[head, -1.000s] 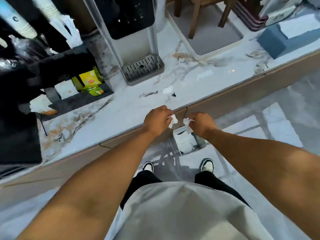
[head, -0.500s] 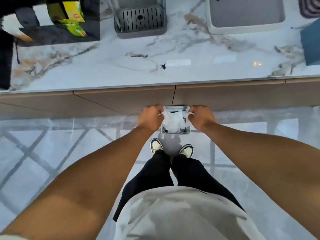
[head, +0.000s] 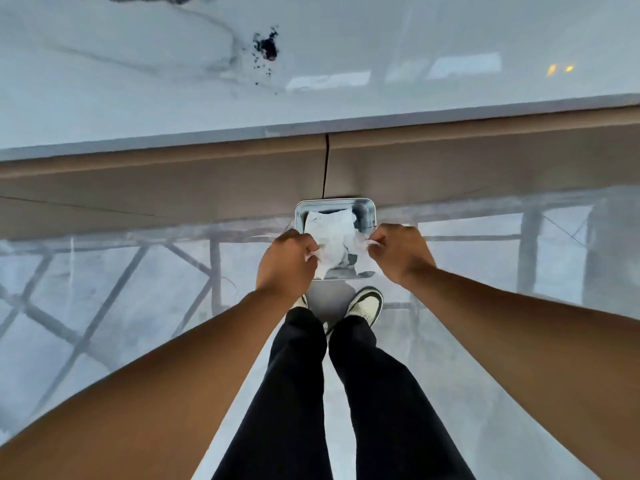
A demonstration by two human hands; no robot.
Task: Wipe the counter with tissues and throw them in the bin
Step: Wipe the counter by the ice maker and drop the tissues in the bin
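I look straight down at a small metal bin (head: 367, 209) on the floor against the counter's front. White tissue (head: 330, 237) lies inside it. My left hand (head: 285, 263) hovers over the bin's left rim, fingers closed on a scrap of white tissue. Over the right rim, my right hand (head: 398, 252) is closed on another scrap of tissue. The white marble counter (head: 138, 81) fills the top of the view, with a dark stain (head: 268, 50) and small specks around it.
The counter's beige front panel (head: 173, 181) runs across the middle with a vertical seam above the bin. My feet in white shoes (head: 365, 304) stand just behind the bin on a glossy grey floor (head: 104, 289).
My head has tilted down and closer; the counter's machines and tray have left the view. Both hands dropped from the counter edge to just above the bin, still holding tissue.
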